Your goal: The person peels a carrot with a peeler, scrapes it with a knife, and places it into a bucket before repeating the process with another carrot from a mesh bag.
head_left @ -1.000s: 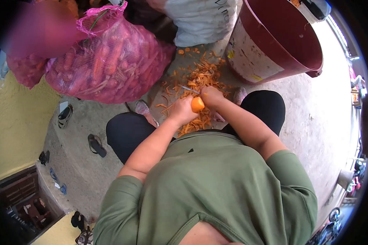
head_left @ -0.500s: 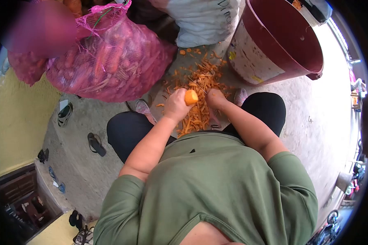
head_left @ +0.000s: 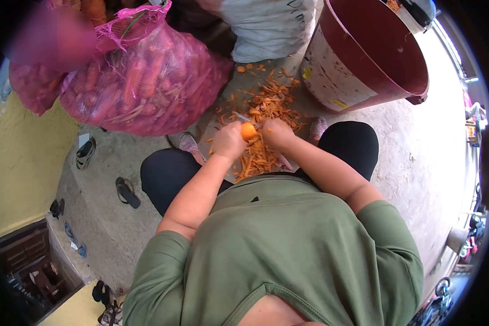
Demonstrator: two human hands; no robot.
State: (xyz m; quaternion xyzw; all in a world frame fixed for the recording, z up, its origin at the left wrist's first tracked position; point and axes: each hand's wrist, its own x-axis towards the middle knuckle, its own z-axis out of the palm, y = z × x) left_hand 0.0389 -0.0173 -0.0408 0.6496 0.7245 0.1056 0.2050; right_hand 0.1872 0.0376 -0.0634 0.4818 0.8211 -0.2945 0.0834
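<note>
My left hand [head_left: 227, 143] is closed around a carrot [head_left: 249, 132], whose bright orange cut end points towards my right hand. My right hand [head_left: 277, 134] grips a knife [head_left: 242, 116]; its thin pale blade reaches left across the far side of the carrot, and the fingers cover the handle. Both hands are close together between my knees, above a heap of orange peelings [head_left: 274, 103] spread over the concrete floor.
Far left stands a pink mesh sack [head_left: 146, 81] full of carrots. A white sack [head_left: 271, 27] is beyond the peelings, and a large maroon bucket [head_left: 337, 81] stands right of it. Sandals [head_left: 127, 192] lie on the floor to the left, near a yellow wall [head_left: 27, 163].
My right hand has moved left towards the carrot, bringing the knife blade across it. My left hand has shifted slightly left and nearer to me, with the carrot turned.
</note>
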